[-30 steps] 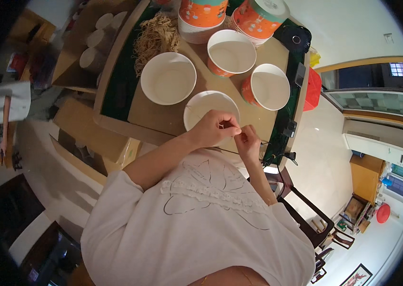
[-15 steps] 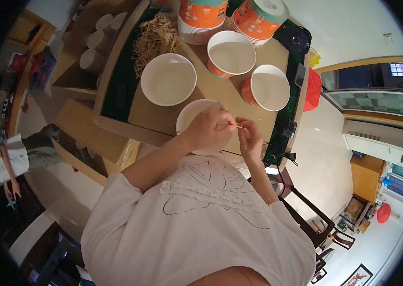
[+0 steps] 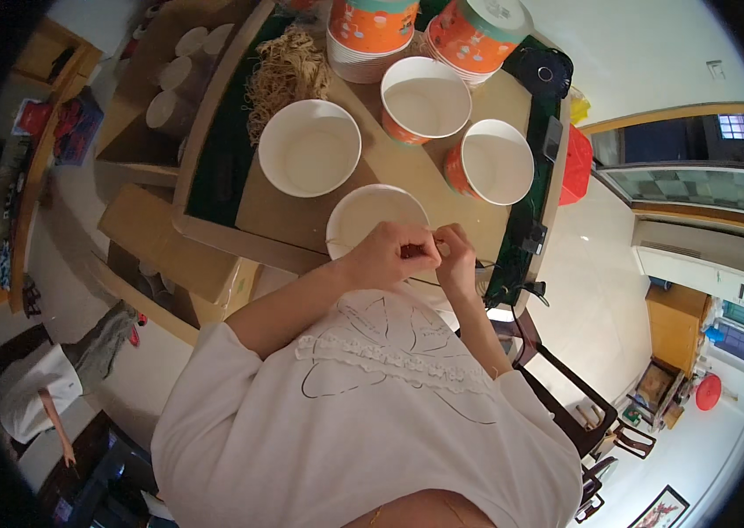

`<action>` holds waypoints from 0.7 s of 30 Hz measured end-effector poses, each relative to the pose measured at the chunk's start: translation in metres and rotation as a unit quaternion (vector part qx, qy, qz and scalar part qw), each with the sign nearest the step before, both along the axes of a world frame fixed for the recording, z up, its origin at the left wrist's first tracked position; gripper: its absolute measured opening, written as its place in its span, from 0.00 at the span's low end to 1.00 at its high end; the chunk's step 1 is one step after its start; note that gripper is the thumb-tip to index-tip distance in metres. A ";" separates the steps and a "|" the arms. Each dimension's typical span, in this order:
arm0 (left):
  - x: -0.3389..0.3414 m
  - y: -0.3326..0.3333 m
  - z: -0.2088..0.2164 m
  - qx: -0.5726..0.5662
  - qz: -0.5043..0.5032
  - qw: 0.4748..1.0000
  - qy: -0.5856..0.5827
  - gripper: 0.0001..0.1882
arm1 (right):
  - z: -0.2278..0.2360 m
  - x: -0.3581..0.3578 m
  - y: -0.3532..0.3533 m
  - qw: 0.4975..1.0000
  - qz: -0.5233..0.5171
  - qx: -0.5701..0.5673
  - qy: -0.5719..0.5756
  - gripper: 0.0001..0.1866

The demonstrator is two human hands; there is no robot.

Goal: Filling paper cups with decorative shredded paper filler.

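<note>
In front of my chest a white-rimmed paper bucket (image 3: pixel 375 206) stands at the near table edge, partly covered by my hands. A thin tan raffia strand (image 3: pixel 333 241) shows at its left side; most of the strand is hidden. My left hand (image 3: pixel 392 253) is closed just over the bucket's near rim, fingers curled on the strand. Touching it, my right hand (image 3: pixel 455 259) pinches the strand between thumb and fingertips. Beyond lie a paper bucket (image 3: pixel 310 148) at left, an orange-sided bucket (image 3: pixel 426 99) behind and another tilted bucket (image 3: pixel 497 163) at right.
A tangled raffia bundle (image 3: pixel 288 75) lies at the far left of the table. Stacked orange buckets (image 3: pixel 372 31) stand at the back. Open cardboard boxes (image 3: pixel 170 242) are on the left; a dark chair (image 3: pixel 570 387) is at right. Another person (image 3: pixel 38 396) is at far left.
My hands have come closer together and dropped slightly toward me, uncovering more of the near bucket's opening. The strand that showed between them is now mostly hidden. The other person at far left has moved.
</note>
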State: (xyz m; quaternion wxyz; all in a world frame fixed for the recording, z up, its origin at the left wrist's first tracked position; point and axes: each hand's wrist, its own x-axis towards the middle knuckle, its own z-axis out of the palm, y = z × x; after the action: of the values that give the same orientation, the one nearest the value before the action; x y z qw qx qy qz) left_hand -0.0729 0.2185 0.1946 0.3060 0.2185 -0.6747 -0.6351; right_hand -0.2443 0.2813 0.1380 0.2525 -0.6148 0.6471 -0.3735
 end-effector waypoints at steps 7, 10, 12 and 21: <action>0.009 -0.009 0.007 -0.007 0.044 0.994 -0.099 0.04 | 0.019 0.013 -0.014 0.995 0.034 -0.090 0.014 0.08; 0.023 -0.016 -0.005 -0.135 0.144 0.962 -0.187 0.05 | 0.005 -0.003 -0.013 0.982 -0.066 0.065 -0.163 0.15; 0.041 -0.019 -0.031 -0.216 0.228 0.912 -0.263 0.07 | 0.000 -0.015 -0.011 0.984 -0.068 0.098 -0.135 0.17; 0.046 -0.043 -0.086 0.076 0.155 0.934 -0.312 0.14 | -0.007 -0.032 -0.030 0.938 -0.080 0.285 -0.181 0.16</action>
State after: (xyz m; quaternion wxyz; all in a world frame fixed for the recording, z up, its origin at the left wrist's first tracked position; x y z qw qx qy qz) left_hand -0.0271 0.1751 0.1083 0.1573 0.5299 -0.6435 -0.5295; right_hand -0.2763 0.2516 0.1306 0.4995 -0.3856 0.7168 -0.2968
